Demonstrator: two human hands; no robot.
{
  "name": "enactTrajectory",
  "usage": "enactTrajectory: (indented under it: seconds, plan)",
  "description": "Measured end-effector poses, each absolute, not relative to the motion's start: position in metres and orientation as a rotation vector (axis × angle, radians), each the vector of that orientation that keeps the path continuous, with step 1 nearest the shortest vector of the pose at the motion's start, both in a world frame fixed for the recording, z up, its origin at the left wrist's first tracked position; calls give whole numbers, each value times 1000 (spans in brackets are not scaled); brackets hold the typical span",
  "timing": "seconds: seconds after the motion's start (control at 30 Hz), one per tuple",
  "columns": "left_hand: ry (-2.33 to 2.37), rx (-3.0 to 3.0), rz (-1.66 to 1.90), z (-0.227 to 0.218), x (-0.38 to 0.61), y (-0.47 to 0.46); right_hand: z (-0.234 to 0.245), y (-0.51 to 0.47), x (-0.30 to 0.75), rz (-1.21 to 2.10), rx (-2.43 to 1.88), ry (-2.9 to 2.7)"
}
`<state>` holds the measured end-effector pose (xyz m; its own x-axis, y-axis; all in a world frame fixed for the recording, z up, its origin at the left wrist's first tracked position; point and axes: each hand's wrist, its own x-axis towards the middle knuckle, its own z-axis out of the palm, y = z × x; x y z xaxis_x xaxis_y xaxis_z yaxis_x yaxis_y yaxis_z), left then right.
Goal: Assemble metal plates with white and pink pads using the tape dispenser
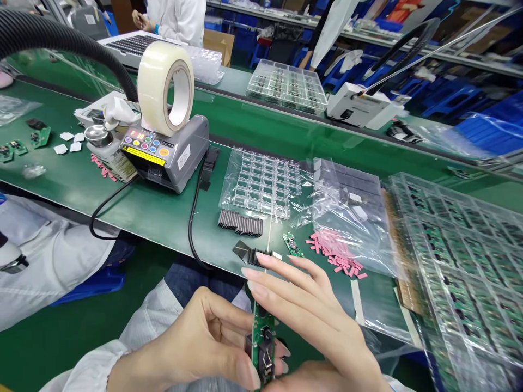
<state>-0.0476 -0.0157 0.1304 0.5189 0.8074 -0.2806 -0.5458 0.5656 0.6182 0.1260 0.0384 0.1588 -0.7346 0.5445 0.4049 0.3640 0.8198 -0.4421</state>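
Observation:
My left hand [200,340] grips a green circuit board [258,340] upright near its lower end, with fingertips showing behind the board. My right hand [310,310] lies open above it, its long fingers stretched toward the board's upper end. Whether they touch it, I cannot tell. Just beyond my fingertips lie a small stack of black heat sinks [253,257] and a small green circuit board [293,244]. A row of black heat sinks [240,224] stands further back. Pink strips [337,255] are scattered to the right.
A clear tray of circuit boards [461,267] fills the right side. Plastic bags of clear frames [261,185] and grey pads [347,201] lie on the green bench [163,209]. Behind stands a grey tape dispenser [163,158]. A co-worker's white sleeve [49,261] shows at left.

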Motion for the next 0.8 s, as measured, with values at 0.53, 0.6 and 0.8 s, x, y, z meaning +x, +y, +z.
enactTrajectory:
  seconds: [0.53, 0.6, 0.8]
  plan:
    - [561, 282, 863, 128, -45, -14, 155, 31, 126, 649, -764, -2463]
    - [558, 296, 847, 125, -47, -14, 155, 31, 128, 650, -750, -2494]
    - [505, 406, 803, 113, -50, -7, 166, 38, 132, 560, -687, -2674]
